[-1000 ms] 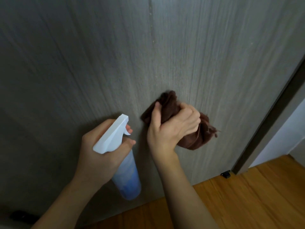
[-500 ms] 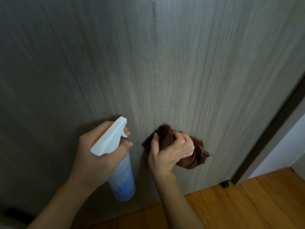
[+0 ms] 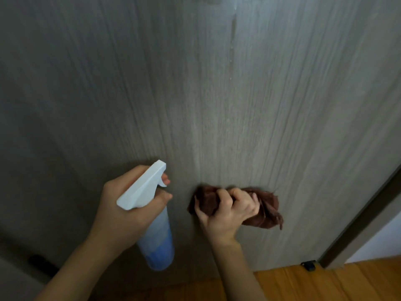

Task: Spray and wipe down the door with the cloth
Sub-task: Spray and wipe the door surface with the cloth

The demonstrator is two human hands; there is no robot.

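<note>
- At the far lower left, a small dark fitting [image 3: 40, 260] sits low on the grey wood-grain door [image 3: 108, 94], which fills most of the view.
- The left forearm rises from the bottom left corner, angled up and to the right, and ends in the left hand [image 3: 123, 205].
- That hand is curled round the neck of a spray bottle [image 3: 156, 235]; its fingertips show past the trigger, beneath the white spray head, whose nozzle points up at the door. The bottle's pale blue body hangs down below the hand.
- Above and to the right, a thin wet streak [image 3: 233, 29] runs down the door's upper part.
- The right forearm comes up from the bottom centre, nearly upright, to the right hand [image 3: 227, 210], just beside the bottle.
- Its fingers are bunched tightly round a dark brown cloth [image 3: 268, 210], pressing it against the lower door; the cloth's loose end spills out to the right of the knuckles.
- Further right, a small black door stop [image 3: 308, 265] sits at the door's bottom corner, on the wooden floor [image 3: 347, 283].
- A dark door frame [image 3: 364, 216] slants along the right edge.
</note>
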